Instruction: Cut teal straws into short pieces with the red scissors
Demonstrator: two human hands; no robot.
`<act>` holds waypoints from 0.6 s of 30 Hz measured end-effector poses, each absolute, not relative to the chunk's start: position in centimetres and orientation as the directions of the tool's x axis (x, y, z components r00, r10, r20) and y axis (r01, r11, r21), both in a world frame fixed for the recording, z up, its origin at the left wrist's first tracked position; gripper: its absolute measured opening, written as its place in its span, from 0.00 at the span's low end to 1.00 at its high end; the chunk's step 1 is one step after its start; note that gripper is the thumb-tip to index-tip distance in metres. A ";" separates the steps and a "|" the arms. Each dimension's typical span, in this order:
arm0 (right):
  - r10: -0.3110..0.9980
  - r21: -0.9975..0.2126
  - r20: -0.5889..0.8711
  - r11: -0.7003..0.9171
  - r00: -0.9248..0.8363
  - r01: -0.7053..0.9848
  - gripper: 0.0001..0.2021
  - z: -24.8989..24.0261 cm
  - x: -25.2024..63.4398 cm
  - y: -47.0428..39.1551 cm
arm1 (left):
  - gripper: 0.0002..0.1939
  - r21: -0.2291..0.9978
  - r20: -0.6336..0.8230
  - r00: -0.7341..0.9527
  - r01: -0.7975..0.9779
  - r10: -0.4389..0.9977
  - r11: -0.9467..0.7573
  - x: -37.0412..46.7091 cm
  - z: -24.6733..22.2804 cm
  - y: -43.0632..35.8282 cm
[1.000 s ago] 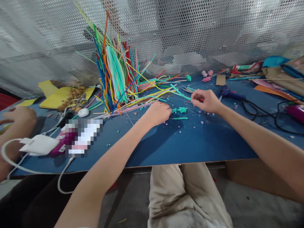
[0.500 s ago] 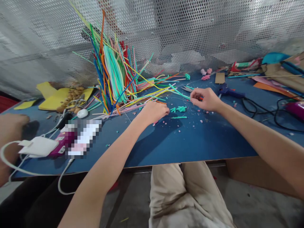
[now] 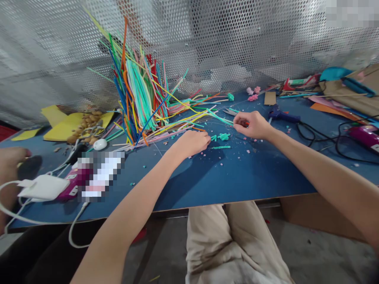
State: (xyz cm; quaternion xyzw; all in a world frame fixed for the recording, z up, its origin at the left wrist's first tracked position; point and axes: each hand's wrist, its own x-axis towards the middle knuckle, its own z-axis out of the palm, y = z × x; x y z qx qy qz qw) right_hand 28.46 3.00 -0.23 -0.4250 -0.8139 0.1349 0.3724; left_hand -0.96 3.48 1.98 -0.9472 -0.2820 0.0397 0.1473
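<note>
My left hand (image 3: 194,142) rests low over the table with its fingers curled together. What they hold, if anything, is hidden. Right beside its fingertips lie short teal pipe cleaner pieces (image 3: 224,136), and a longer teal piece (image 3: 221,147) is just in front of them. My right hand (image 3: 250,124) is closed in a pinch at the near end of a long teal pipe cleaner (image 3: 219,117). Scissors (image 3: 229,112) lie by that hand, their blades showing beyond the fingers. A bit of red-orange, perhaps their handle, shows under the palm.
A tall bundle of coloured pipe cleaners (image 3: 139,94) stands back left. A blue glue gun (image 3: 284,115) with a black cord lies right. Pink fuzzy pieces (image 3: 253,94) sit by the mesh wall. A phone (image 3: 103,173) and white charger (image 3: 44,187) lie left, near another person's hand (image 3: 13,159).
The view has shifted slightly. My left hand has edged right, closer to the short teal pieces. My right hand keeps its place at the pipe cleaner's end.
</note>
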 end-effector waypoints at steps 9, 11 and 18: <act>0.801 -0.553 0.479 0.592 -0.358 0.586 0.03 -0.2 28.5 3.0 | 0.11 -0.234 0.015 0.832 0.542 0.555 -0.807 -1.5 1.3 4.3; 0.805 -0.556 0.474 0.588 -0.357 0.588 0.03 -0.2 28.5 3.0 | 0.11 -0.216 0.026 0.822 0.560 0.569 -0.800 -1.7 1.5 4.4; 0.805 -0.550 0.468 0.589 -0.366 0.593 0.03 -0.3 28.6 3.1 | 0.11 -0.118 0.001 0.829 0.556 0.559 -0.823 -2.1 2.6 4.0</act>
